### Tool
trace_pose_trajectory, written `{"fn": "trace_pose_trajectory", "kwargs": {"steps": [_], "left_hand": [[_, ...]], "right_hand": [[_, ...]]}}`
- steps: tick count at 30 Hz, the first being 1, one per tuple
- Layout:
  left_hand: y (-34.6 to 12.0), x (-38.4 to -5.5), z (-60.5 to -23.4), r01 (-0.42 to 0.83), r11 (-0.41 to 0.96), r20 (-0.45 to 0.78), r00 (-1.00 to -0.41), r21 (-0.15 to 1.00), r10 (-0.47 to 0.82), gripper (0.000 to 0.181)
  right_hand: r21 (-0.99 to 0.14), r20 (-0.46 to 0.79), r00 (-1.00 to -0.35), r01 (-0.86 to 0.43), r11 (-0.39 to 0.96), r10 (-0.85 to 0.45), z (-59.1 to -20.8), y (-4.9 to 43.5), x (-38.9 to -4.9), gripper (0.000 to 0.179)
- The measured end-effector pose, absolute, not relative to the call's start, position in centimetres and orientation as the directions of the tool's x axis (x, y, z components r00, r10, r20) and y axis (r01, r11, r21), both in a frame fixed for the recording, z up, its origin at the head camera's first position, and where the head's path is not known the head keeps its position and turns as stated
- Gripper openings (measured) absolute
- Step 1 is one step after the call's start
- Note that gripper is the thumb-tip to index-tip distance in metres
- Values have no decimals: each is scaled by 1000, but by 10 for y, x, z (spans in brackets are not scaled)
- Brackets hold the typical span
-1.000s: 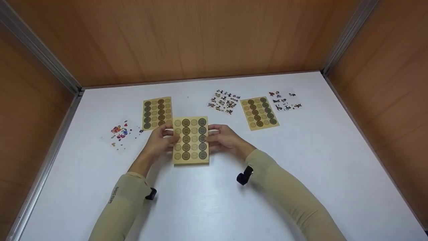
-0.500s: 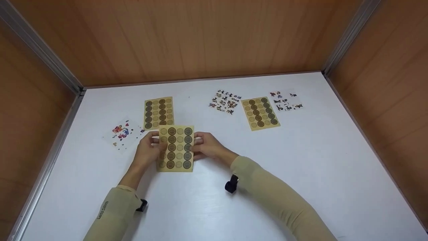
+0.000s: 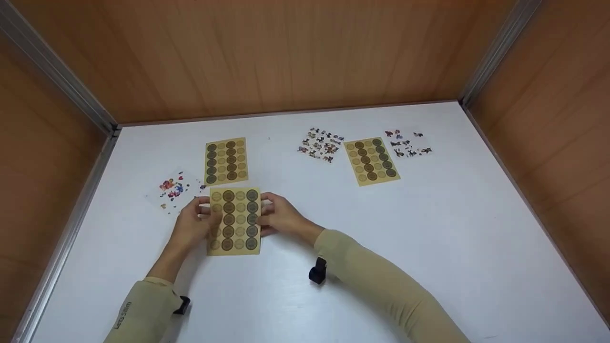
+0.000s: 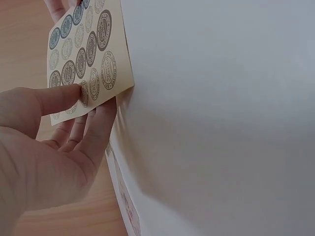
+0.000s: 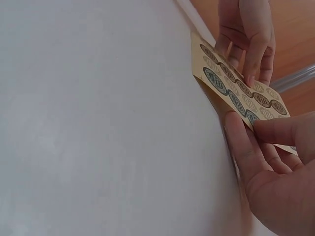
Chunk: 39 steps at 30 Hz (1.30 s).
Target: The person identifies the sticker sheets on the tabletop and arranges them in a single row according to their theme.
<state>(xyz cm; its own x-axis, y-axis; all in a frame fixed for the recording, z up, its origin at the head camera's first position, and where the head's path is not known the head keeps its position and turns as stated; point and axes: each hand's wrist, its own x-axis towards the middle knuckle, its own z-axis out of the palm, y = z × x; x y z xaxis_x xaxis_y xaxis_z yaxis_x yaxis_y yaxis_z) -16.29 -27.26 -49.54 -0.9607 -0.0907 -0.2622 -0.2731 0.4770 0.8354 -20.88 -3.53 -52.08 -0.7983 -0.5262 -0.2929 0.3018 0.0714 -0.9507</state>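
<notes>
Between my two hands is a tan sticker sheet (image 3: 234, 221) with rows of round seal stickers, some brown, some dark green, some pale. My left hand (image 3: 193, 224) pinches its left edge, thumb on the printed face and fingers behind, as the left wrist view shows at the sheet (image 4: 91, 56). On the opposite edge my right hand (image 3: 283, 216) pinches it the same way; in the right wrist view the right thumb (image 5: 278, 130) lies over the front. The sheet tilts up, raised above the white table. Its back is hidden.
A similar tan sheet (image 3: 226, 162) lies just beyond, another tan sheet (image 3: 372, 162) to the right. Clear sheets with small colourful stickers lie at left (image 3: 174, 190), back middle (image 3: 321, 145) and back right (image 3: 408, 143). Wooden walls (image 3: 286, 57) enclose the white table (image 3: 381, 238).
Both hands have carried the held sticker sheet left and nearer to me, uncovering the lower right corner of the sheet behind it. The sheets on the table stay where they were.
</notes>
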Motion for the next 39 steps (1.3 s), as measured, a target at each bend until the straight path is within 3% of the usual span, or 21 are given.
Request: {"fn": "trace_pose_trajectory", "kwargs": {"steps": [6,14,23,29,34,39], "left_hand": [[-279,-155,-496,-298,450,-299,-952,842,-71,50],[-290,-151,-493,-330,438,-333,-940,836,-73,50],[-294,-153,-495,-352,449,-351,-932,821,-89,55],[-292,-152,-497,-346,504,-347,-933,791,-97,73],[-293,-150,-498,-351,554,-358,-928,755,-99,82],[-294,-151,-499,-315,627,-339,-937,712,-86,85]], "right_hand": [[-956,-288,-794,272,110,-535,-524,-37,-206,48],[-953,-296,-795,287,100,-529,-525,-48,-206,64],[-942,-334,-796,267,202,-505,-519,-60,-206,75],[-929,-295,-819,126,347,-492,-516,-61,-204,89],[-896,-246,-822,-10,444,-514,-515,-66,-199,88],[-870,-235,-830,-53,491,-506,-513,-70,-197,84]]}}
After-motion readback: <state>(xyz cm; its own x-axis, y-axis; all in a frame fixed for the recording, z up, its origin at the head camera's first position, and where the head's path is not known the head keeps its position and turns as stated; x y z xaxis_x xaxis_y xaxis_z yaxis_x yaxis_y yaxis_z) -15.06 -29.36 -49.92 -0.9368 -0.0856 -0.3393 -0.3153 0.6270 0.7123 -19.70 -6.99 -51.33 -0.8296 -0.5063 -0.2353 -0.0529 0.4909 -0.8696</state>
